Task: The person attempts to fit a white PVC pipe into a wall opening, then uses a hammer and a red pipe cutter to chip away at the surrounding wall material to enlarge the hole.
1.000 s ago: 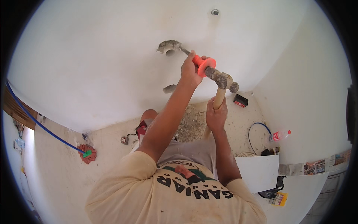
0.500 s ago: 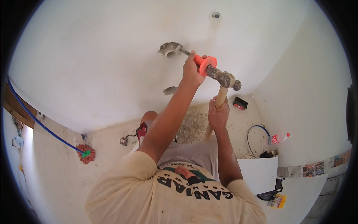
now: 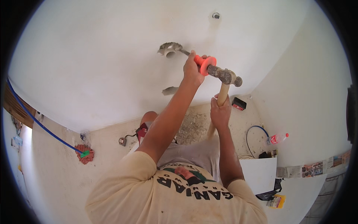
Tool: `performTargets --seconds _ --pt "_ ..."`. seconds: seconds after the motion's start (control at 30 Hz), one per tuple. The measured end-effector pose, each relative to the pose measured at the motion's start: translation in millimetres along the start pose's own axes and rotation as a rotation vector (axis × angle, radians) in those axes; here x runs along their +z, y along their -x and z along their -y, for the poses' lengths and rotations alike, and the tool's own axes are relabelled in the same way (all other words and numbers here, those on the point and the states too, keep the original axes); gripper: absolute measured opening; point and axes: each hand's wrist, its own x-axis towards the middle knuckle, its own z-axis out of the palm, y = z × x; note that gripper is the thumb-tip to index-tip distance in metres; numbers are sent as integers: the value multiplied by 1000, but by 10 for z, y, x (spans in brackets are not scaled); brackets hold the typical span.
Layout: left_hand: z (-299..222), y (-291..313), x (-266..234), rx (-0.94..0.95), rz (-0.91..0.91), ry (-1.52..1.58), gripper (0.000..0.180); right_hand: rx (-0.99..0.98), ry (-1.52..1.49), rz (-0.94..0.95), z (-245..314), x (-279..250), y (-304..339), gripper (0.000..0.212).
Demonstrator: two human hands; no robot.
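My left hand [image 3: 192, 69] is closed around a chisel [image 3: 207, 67] with an orange hand guard, its tip set at a rough hole [image 3: 169, 48] broken into the white wall. My right hand [image 3: 220, 111] grips the wooden handle of a hammer [image 3: 227, 80]. The dusty hammer head rests against the chisel's rear end. A smaller chipped mark [image 3: 170, 90] shows in the wall lower down.
Rubble [image 3: 194, 127] lies on the floor below the wall. A blue hose [image 3: 41, 125] runs to a red patch with a green fitting [image 3: 85, 154] at left. A black box [image 3: 238, 103], a plastic bottle [image 3: 276, 139], a coiled cable [image 3: 255, 136] and a white board [image 3: 259, 173] sit at right.
The hammer head has come down against the chisel's end, and both hands shifted slightly along the wall. The chisel tip stays at the hole.
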Motion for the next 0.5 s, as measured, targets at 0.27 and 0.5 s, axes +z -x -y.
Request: performTargets --seconds 0.27,0.5 --pt "60 23 -21 38 -1 -9 25 -135 -617 -280 341 -135 12 13" --pt "11 28 -157 32 4 -135 27 180 -149 97 -147 -71 5 20"
